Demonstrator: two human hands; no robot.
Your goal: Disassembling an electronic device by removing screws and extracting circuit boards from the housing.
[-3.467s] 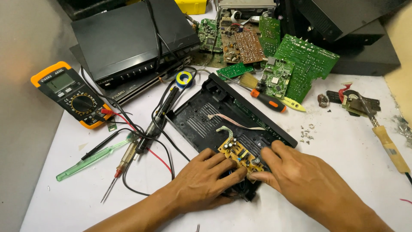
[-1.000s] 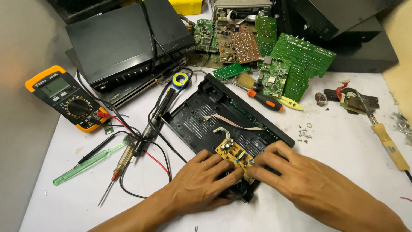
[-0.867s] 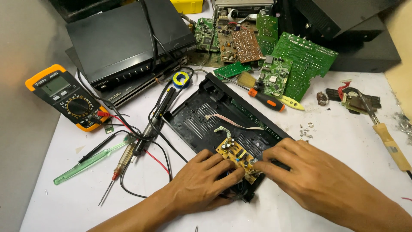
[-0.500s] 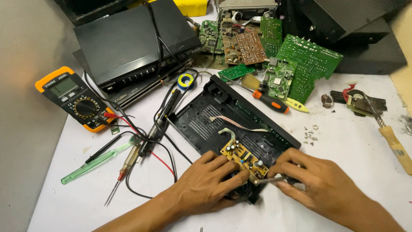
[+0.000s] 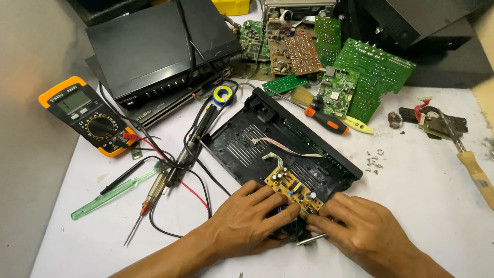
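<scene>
Both hands work at the near corner of an open black plastic device case (image 5: 280, 149), ribbed on its floor and lying slantwise on the white tabletop (image 5: 422, 206).

Left hand (image 5: 252, 224): fingers curled narrow, tips pressing the near edge of a small yellow-tan circuit board (image 5: 294, 189) that sits inside the case's near end. It grips nothing else that I can see.

Right hand (image 5: 360, 231): fingers bent close, tips touching the board's right corner. A thin metal tool tip (image 5: 311, 239) shows under them; whether the hand pinches it or it merely lies beneath, I cannot tell.

Judgement on the work in hand: seating or freeing the board goes best with even pressure at both edges, fingers kept off the small upright capacitors, and the pale ribbon cable (image 5: 280, 145) left slack.

Materials nearby:
- orange-and-grey multimeter (image 5: 87, 114), rubbery shell, with red and black leads trailing toward the case
- translucent green plastic probe tool (image 5: 110, 193)
- screwdriver with orange and black handle (image 5: 324, 119), just beyond the case
- green printed circuit boards (image 5: 368, 77), matte, heaped at the far edge
- loose small metal screws (image 5: 374, 159), right of the case
- wooden-handled soldering iron (image 5: 473, 170), far right
</scene>
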